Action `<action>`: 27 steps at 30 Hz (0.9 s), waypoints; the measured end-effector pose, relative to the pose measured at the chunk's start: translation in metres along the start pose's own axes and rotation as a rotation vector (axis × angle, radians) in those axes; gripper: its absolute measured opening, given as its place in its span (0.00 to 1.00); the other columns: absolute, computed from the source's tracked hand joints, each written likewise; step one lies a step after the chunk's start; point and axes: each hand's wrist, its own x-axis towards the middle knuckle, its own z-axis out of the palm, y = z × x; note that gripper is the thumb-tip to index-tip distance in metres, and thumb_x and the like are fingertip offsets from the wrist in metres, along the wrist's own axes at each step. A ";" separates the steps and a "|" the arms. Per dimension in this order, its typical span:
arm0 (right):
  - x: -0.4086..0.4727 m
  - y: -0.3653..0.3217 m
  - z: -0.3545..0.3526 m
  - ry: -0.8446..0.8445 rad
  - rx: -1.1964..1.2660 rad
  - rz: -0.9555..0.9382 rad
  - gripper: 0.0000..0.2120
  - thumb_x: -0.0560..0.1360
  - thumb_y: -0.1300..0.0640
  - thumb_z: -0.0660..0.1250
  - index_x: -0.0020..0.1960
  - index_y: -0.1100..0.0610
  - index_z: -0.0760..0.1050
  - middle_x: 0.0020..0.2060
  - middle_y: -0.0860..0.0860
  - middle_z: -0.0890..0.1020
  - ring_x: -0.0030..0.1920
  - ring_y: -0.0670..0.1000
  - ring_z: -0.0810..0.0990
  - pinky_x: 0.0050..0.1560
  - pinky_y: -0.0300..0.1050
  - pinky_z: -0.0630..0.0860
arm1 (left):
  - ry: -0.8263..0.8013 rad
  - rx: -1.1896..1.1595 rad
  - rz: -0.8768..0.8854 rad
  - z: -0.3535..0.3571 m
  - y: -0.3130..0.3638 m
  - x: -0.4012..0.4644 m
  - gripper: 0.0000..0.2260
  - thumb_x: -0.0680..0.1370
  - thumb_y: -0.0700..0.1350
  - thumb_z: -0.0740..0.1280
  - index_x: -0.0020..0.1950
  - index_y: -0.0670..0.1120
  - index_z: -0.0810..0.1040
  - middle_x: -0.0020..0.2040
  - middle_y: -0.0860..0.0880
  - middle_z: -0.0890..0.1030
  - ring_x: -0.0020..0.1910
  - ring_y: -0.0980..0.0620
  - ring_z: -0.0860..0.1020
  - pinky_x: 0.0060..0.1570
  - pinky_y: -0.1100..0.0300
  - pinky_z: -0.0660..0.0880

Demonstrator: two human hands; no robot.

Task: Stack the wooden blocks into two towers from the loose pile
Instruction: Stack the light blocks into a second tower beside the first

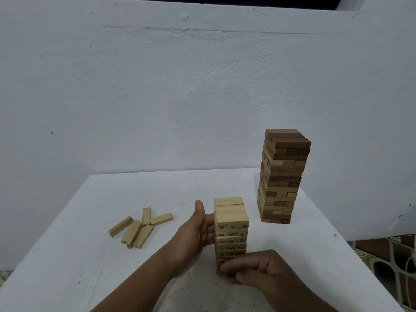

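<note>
- Head view: a white table [90, 221] against a white wall carries two towers and a small loose pile of pale blocks [140, 228].
- The pale numbered tower [231, 230] stands at the near centre; the taller brown tower [282, 176] stands at about 1 o'clock from it, well apart.
- The left hand [198, 230] lies flat against the pale tower's left face, its fingers straight and its thumb pointing up, holding nothing, seemingly steadying or squaring the stack.
- The right hand [256, 269] has its fingers curled at the pale tower's base, touching its lowest layers; whether it pinches a block there or only presses I cannot tell.
- The loose pile lies at about 9 o'clock from the pale tower, near it but not touching; six or so blocks lie flat, most with their long axes running from 7 to 1 o'clock.
- The left hand is the nearer one to that pile, so by my judgement the next block is a leftward reach for it.
- The pale tower's top layer shows a dark slot, likely a missing block.
- Hidden: the tower's bottom layers behind the right hand, and several printed numbers too blurred to read.
</note>
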 end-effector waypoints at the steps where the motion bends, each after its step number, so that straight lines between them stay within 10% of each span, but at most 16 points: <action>1: 0.000 0.000 0.000 0.008 0.009 -0.004 0.15 0.70 0.60 0.64 0.48 0.46 0.85 0.50 0.48 0.85 0.56 0.50 0.81 0.60 0.48 0.77 | 0.000 -0.001 -0.001 0.000 0.000 -0.001 0.35 0.80 0.61 0.34 0.61 0.50 0.78 0.59 0.51 0.83 0.61 0.54 0.80 0.61 0.61 0.71; 13: -0.001 0.007 -0.003 0.018 0.004 -0.069 0.15 0.70 0.63 0.64 0.48 0.50 0.86 0.49 0.50 0.85 0.53 0.52 0.82 0.57 0.48 0.78 | 0.005 -0.026 0.029 0.003 -0.001 -0.005 0.34 0.79 0.62 0.36 0.67 0.50 0.74 0.63 0.51 0.81 0.64 0.54 0.77 0.69 0.55 0.68; 20: -0.009 -0.002 -0.012 0.324 0.243 -0.259 0.12 0.63 0.61 0.59 0.29 0.65 0.78 0.27 0.64 0.78 0.29 0.62 0.74 0.31 0.49 0.73 | 0.280 -0.111 0.108 0.010 -0.016 -0.008 0.39 0.69 0.74 0.45 0.70 0.54 0.72 0.65 0.54 0.80 0.68 0.54 0.74 0.75 0.49 0.61; 27: 0.029 -0.005 -0.005 0.673 0.219 -0.088 0.11 0.78 0.61 0.58 0.45 0.58 0.79 0.41 0.58 0.81 0.46 0.57 0.79 0.49 0.54 0.78 | 0.349 -0.226 0.095 0.039 -0.004 -0.011 0.32 0.77 0.67 0.43 0.66 0.53 0.77 0.60 0.50 0.83 0.63 0.49 0.78 0.70 0.45 0.68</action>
